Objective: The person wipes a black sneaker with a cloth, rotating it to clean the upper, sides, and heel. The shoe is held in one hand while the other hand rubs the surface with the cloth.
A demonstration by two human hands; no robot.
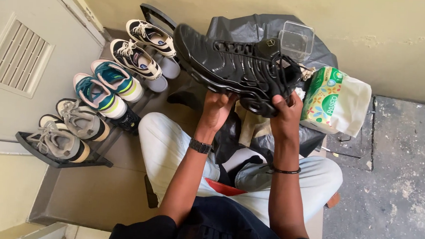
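The left hand (218,107) is gripping the black sneaker (234,69) under its sole; the right hand (286,113) is clasping its heel. Both are holding it above the lap, where a firm two-point support is preventing tipping.

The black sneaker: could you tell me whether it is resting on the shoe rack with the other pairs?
No, the black sneaker is held up by the left hand and right hand, apart from the shoe rack beside the door.
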